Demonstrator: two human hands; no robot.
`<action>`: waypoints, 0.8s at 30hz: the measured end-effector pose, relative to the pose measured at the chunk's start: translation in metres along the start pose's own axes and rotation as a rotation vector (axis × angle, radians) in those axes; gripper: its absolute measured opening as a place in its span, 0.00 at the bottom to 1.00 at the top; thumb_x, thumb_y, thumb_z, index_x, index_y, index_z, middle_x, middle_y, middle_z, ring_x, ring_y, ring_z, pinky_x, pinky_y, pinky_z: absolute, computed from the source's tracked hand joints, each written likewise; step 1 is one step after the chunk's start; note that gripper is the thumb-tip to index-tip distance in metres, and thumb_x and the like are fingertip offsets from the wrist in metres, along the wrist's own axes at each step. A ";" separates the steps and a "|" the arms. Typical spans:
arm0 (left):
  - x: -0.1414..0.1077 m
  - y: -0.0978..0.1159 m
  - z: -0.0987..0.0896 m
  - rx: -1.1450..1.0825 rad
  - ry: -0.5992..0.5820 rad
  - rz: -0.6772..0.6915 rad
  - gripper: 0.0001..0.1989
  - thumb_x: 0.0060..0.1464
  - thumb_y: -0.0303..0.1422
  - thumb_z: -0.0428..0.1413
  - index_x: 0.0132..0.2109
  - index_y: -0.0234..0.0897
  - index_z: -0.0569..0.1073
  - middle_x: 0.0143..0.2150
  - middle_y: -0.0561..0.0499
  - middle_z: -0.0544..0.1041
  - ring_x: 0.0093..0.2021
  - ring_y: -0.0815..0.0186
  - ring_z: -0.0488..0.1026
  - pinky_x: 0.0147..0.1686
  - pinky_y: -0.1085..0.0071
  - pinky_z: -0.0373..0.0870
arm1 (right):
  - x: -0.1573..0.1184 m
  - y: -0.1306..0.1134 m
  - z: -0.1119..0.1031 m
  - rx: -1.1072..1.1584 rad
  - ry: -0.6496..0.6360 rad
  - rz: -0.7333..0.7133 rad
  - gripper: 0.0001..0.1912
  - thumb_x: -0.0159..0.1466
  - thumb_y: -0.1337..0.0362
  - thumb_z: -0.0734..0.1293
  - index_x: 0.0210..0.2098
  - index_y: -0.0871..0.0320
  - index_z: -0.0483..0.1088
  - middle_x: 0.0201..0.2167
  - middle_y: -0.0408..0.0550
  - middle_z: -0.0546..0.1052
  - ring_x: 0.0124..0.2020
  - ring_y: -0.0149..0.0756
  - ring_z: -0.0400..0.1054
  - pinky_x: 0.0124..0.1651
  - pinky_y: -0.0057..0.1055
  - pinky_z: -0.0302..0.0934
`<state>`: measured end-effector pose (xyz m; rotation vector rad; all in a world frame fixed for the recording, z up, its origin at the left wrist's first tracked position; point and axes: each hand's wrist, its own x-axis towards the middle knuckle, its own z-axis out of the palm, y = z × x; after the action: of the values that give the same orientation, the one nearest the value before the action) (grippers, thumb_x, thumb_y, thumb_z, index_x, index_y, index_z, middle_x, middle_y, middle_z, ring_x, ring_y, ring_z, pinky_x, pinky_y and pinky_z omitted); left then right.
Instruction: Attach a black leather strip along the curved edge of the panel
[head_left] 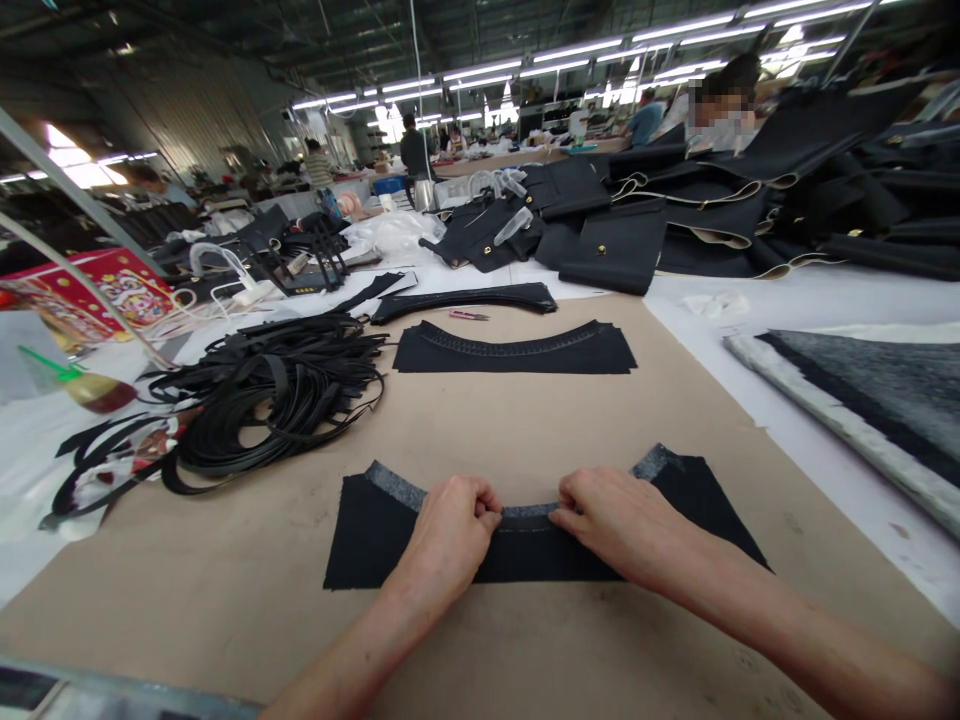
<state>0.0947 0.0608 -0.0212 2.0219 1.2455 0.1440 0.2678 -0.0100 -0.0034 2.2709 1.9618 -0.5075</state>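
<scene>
A curved black leather panel (360, 535) lies flat on the brown paper sheet (487, 430) in front of me. Its concave top edge is folded over and shows a grey underside. My left hand (450, 530) pinches that folded edge near the middle, fingers curled onto it. My right hand (615, 520) presses and pinches the same edge just to the right. A stack of similar curved black panels (517, 350) sits farther back on the paper, with another curved black strip (465, 298) behind it.
A tangled pile of black straps (270, 395) lies to the left. A grey felt board (870, 400) is at the right. Black bag parts (622, 245) are heaped at the back. A glue bottle (82, 385) and a red box (97, 295) sit far left. A masked person (720, 100) works beyond.
</scene>
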 end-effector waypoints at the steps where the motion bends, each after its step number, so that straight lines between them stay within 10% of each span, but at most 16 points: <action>1: 0.000 0.000 0.001 0.009 0.006 -0.002 0.06 0.49 0.22 0.56 0.28 0.36 0.75 0.25 0.55 0.71 0.28 0.68 0.67 0.28 0.74 0.55 | 0.000 0.000 0.001 -0.001 0.000 0.000 0.11 0.62 0.65 0.62 0.25 0.59 0.70 0.26 0.53 0.76 0.32 0.45 0.73 0.25 0.29 0.47; 12: -0.008 -0.007 0.010 0.128 0.160 0.123 0.12 0.51 0.20 0.56 0.38 0.39 0.63 0.34 0.55 0.70 0.36 0.64 0.69 0.38 0.70 0.62 | -0.005 0.003 0.012 0.041 0.062 0.008 0.13 0.63 0.64 0.66 0.45 0.63 0.65 0.32 0.53 0.75 0.36 0.46 0.72 0.32 0.31 0.58; 16: -0.013 -0.008 0.020 0.307 0.270 0.435 0.15 0.52 0.16 0.49 0.44 0.38 0.68 0.46 0.48 0.70 0.49 0.57 0.66 0.47 0.61 0.64 | -0.011 0.000 0.011 0.041 0.098 0.049 0.15 0.63 0.64 0.67 0.48 0.62 0.62 0.32 0.53 0.75 0.36 0.46 0.72 0.33 0.31 0.59; 20: -0.015 -0.015 0.035 0.436 0.134 0.869 0.29 0.47 0.12 0.41 0.53 0.35 0.67 0.49 0.46 0.71 0.48 0.60 0.67 0.51 0.63 0.67 | -0.016 0.002 0.008 0.052 0.114 0.029 0.12 0.65 0.64 0.65 0.46 0.61 0.64 0.34 0.54 0.75 0.37 0.47 0.71 0.35 0.33 0.58; 24: -0.016 -0.018 0.043 0.555 0.147 0.943 0.32 0.44 0.12 0.40 0.57 0.29 0.66 0.50 0.45 0.72 0.50 0.60 0.67 0.53 0.65 0.67 | -0.016 0.028 -0.002 0.121 0.084 0.013 0.12 0.62 0.55 0.68 0.37 0.58 0.68 0.31 0.50 0.76 0.33 0.44 0.71 0.30 0.30 0.54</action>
<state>0.0924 0.0294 -0.0587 2.9951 0.3090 0.4312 0.2933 -0.0288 0.0000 2.4143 2.0047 -0.5525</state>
